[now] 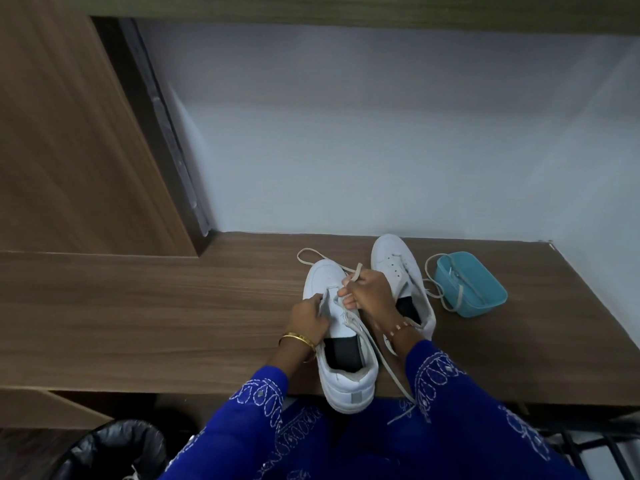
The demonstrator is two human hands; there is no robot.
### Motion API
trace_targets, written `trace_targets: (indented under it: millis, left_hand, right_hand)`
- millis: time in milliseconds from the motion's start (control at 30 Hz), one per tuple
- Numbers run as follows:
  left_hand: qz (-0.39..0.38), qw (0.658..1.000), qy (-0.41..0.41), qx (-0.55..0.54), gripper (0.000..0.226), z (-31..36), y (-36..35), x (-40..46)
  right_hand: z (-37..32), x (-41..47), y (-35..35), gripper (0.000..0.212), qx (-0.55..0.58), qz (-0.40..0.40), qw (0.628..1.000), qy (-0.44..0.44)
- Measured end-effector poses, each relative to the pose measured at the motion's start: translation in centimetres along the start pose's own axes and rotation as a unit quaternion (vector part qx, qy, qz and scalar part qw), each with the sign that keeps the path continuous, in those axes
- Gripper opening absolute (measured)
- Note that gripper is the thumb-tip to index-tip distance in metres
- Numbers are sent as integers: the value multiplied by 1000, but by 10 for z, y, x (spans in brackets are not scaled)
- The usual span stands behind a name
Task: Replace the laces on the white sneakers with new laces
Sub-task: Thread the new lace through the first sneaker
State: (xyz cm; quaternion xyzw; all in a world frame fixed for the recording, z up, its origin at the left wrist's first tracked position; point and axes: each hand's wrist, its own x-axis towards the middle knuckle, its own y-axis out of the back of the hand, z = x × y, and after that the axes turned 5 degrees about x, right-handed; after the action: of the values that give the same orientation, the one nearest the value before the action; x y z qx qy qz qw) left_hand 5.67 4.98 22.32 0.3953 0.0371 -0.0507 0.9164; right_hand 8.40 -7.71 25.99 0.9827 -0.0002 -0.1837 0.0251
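Observation:
Two white sneakers stand on the wooden desk. The near sneaker [341, 372] sits at the front edge, heel toward me. My left hand [308, 318] grips its left eyelet flap. My right hand [369, 294] pinches a beige lace [384, 362] above the eyelets; one end loops past the toe, the other trails over the desk edge onto my lap. The far sneaker [398, 268] lies behind my right hand, without a lace in its eyelets. Another beige lace [438, 296] lies across a teal box [474, 285] to the right.
The wooden desk [173, 323] runs left to a tall wooden panel [69, 133]. A white wall stands behind. A bin with a black liner [117, 452] sits on the floor at lower left. Black metal bars [595, 452] show at lower right.

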Motion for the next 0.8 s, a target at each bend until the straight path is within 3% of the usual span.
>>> trace_targets:
  millis: [133,233,300,433,567,633,800]
  left_hand:
    - [17,999,-35,8,38,-6,1,-5]
    - [21,999,-40,4,37,-7,-1,-7]
    - [31,999,-40,-1,34,-8,-2,-8]
    - [30,999,-23,-3,45,-16,-4,-9]
    - [36,999,-31,10,65,-19,-6,-7]
    - [44,998,-34,22,67,-20,-9,-6]
    - [60,997,-45,20,65,-24,-13,-4]
  right_hand:
    - [1,16,-8,14,-167,34,980,105]
    - [-1,27,-16,31,-285,1,945,158]
    - [-1,31,-19,35,-341,-19,927,155]
    - [-5,36,-25,16,-443,-52,883,145]
    - [-15,37,-30,24,-522,-114,835,135]
    - [-21,39,-32,20,-576,-107,798,144]
    - [-33,42,-39,40,-653,-141,732,137]
